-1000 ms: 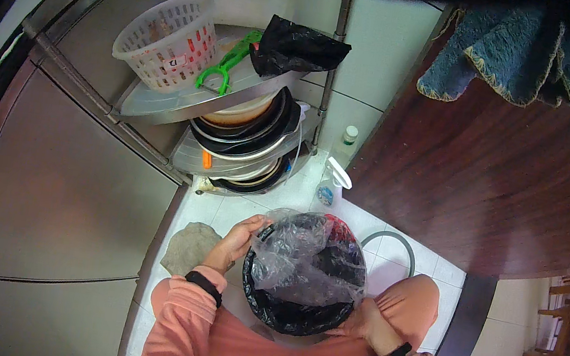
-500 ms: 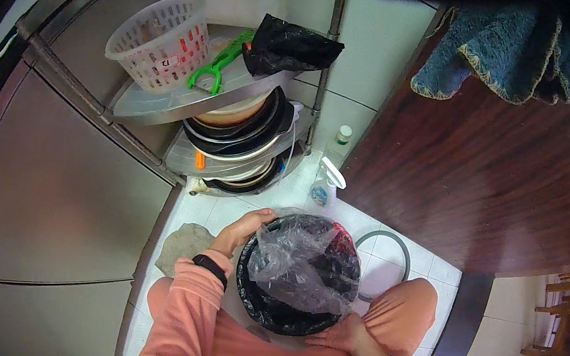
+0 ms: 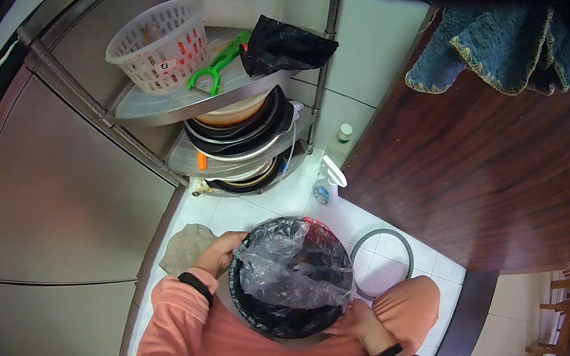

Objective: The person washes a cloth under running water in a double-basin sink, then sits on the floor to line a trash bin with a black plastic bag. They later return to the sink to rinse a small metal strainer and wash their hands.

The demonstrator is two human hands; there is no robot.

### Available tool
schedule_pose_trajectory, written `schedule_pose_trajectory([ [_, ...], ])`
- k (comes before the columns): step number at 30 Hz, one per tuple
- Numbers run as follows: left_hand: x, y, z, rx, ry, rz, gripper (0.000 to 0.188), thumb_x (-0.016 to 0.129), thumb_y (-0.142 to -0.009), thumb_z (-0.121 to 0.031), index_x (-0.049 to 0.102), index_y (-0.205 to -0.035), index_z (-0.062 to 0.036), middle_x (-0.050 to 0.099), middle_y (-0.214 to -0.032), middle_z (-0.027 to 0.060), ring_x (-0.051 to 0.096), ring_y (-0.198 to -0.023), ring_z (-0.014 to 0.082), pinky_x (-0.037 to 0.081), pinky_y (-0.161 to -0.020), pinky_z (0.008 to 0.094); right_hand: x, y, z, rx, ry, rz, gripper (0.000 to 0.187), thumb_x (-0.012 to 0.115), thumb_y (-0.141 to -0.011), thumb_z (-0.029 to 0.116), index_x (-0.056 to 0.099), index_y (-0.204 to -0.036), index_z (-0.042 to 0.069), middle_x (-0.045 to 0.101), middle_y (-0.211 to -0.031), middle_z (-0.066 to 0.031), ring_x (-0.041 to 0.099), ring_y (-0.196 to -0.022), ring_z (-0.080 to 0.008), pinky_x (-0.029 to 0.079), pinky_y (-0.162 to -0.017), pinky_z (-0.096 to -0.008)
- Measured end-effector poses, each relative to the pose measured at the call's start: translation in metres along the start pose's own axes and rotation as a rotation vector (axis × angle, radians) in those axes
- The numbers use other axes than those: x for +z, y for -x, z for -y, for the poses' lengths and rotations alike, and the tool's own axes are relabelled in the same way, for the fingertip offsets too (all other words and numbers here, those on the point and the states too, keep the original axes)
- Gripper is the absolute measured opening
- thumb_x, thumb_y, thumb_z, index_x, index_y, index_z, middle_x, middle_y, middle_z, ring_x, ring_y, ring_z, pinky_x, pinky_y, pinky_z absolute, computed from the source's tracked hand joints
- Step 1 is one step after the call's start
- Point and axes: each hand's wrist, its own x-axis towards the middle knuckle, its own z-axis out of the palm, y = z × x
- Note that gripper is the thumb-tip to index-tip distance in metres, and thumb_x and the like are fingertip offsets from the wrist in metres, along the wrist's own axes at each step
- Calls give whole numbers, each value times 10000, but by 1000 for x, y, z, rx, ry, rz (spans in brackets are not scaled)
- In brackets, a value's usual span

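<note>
A round bin lined with a black plastic bag (image 3: 273, 319) stands between my legs, its opening facing up. Crumpled clear plastic film (image 3: 286, 279) lies across the opening, and a bit of red shows at the far rim. At the left edge of the bin, my left hand (image 3: 223, 250) is closed on the black liner, its fingertips partly hidden. My right hand (image 3: 358, 320) is against the lower right rim, fingers bent in at the liner and partly out of sight. To the right, a grey ring (image 3: 412, 260) rests on the floor.
A grey cloth (image 3: 185, 250) lies left of the bin. Ahead stands a metal rack with a white basket (image 3: 162, 43), a green peeler (image 3: 217, 65), a black bag (image 3: 284, 48) and stacked pans (image 3: 247, 133). A spray bottle (image 3: 327, 183) stands by the wooden panel (image 3: 465, 173).
My left hand has moved down and slightly left along the rim. My right hand has shifted a little up. The clear film lies flatter and spreads wider over the opening.
</note>
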Motion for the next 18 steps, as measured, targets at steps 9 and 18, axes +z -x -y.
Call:
schedule_pose_trajectory([
  [9,-36,7,11,-88,39,62,186,499,-886,-119,655,-893,-17,679,-831,76,649,-732,186,541,-702,355,-9,-13,-23,-27,2,35,406,330,-932,291,511,-1199,44,563,-1171,-165,501,-1130,-341,249,-1034,-630],
  [18,-52,19,15,-34,213,-133,189,471,-877,-95,627,-845,7,665,-801,121,641,-712,237,548,-743,407,3,7,-26,-204,-212,32,148,401,-881,83,542,-860,44,545,-736,-90,554,-773,-275,358,-979,-618],
])
